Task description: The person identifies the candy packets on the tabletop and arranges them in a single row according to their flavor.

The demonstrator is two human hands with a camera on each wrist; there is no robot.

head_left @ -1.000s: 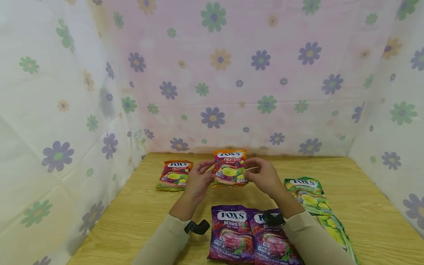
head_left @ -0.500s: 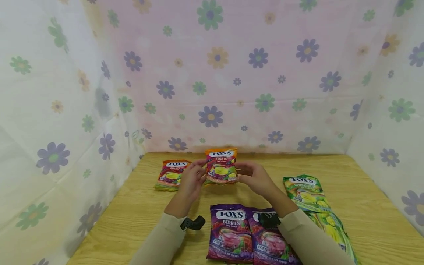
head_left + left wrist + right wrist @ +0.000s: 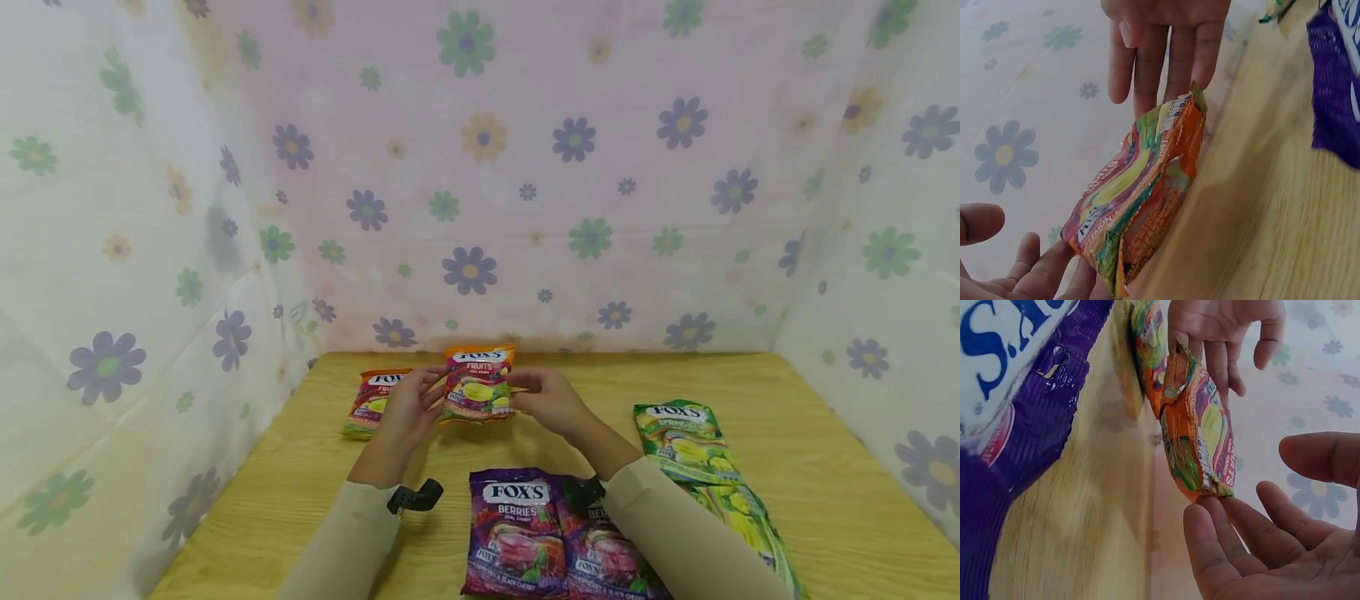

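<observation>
An orange-topped Fox's Fruits candy bag (image 3: 477,385) stands upright between my two hands near the back of the table. My left hand (image 3: 405,412) touches its left side and my right hand (image 3: 553,404) its right side. In both wrist views the fingers (image 3: 1260,534) stretch out flat against the bag's ends, with the thumbs held away from it. I cannot tell whether its lower edge meets the table. A second Fruits candy bag (image 3: 367,408) lies just left, partly hidden behind my left hand.
Two purple Berries candy bags (image 3: 516,521) lie side by side at the front, one partly under my right forearm. Two green candy bags (image 3: 684,442) lie on the right, one partly hidden by that sleeve. Flowered cloth (image 3: 480,208) walls the wooden table (image 3: 757,392) at the back and sides.
Both hands have moved left with the candy bag between them, closer to the second Fruits bag, which my left hand now covers more. The head view has shifted slightly.
</observation>
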